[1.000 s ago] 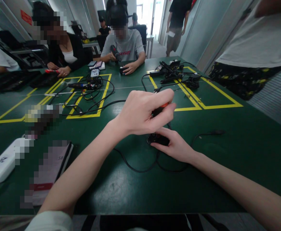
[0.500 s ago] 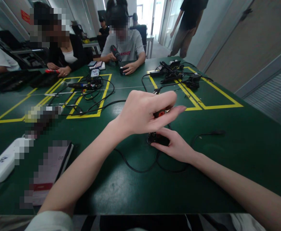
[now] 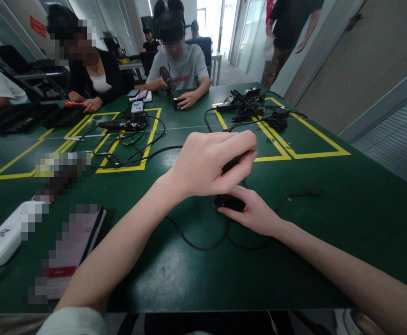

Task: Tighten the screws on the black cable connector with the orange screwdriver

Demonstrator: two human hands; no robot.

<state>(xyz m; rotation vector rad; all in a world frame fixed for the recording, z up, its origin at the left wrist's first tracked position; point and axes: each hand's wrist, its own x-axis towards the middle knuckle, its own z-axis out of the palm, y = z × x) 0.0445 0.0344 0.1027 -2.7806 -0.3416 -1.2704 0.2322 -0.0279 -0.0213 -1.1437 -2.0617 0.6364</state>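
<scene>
My left hand (image 3: 210, 163) is raised over the middle of the green table (image 3: 329, 223), its fingers wrapped round a small dark tool (image 3: 231, 164) with a red part seen earlier. Just below it my right hand (image 3: 255, 211) lies on the table and pinches a small black device (image 3: 228, 202). A black cable (image 3: 203, 239) loops from that device across the table towards me. Most of the tool is hidden by my left fingers.
Two people sit at the far side, one holding a dark tool (image 3: 166, 77). Tangled cables and devices (image 3: 255, 109) lie in yellow-taped boxes (image 3: 294, 139). A white device (image 3: 1, 239) and a booklet (image 3: 70, 251) lie at my left. A person stands at the back right.
My left fingers have closed again over the tool, hiding its red part. My right hand has stayed put. The person at the back right has walked further away.
</scene>
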